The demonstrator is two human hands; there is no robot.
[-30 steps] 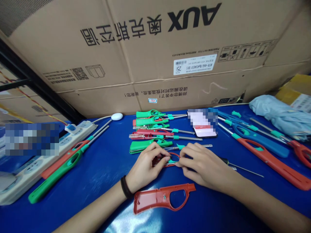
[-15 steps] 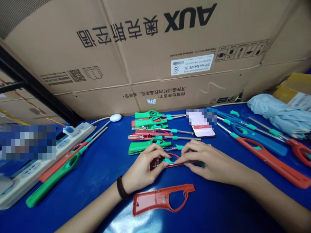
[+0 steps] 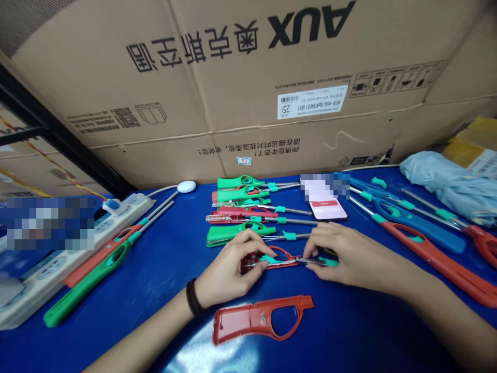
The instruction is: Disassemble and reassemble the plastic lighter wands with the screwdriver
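Observation:
My left hand (image 3: 233, 263) is closed around the rear of an opened red lighter handle (image 3: 289, 250), thumb and forefinger at its teal trigger (image 3: 268, 258). Metal parts and a pale wire show inside this half shell. At its front end, my right hand (image 3: 345, 254) pinches a slim grey metal piece (image 3: 310, 260) with a teal part beyond it; the fingers hide some of its shape. Nearer to me lies the loose red half shell (image 3: 243, 324), hollow side up.
Several opened green and red lighters (image 3: 238, 234) lie beyond my hands, beside a phone (image 3: 328, 207). Closed lighters (image 3: 438, 259) rest at right; two more (image 3: 93, 280) lean along a white power strip (image 3: 50, 267). A large cardboard box (image 3: 217, 103) stands behind.
My right hand has shifted right, away from the trigger area, uncovering the handle's front and the grey metal piece. My left hand keeps its place, and the view has shifted slightly.

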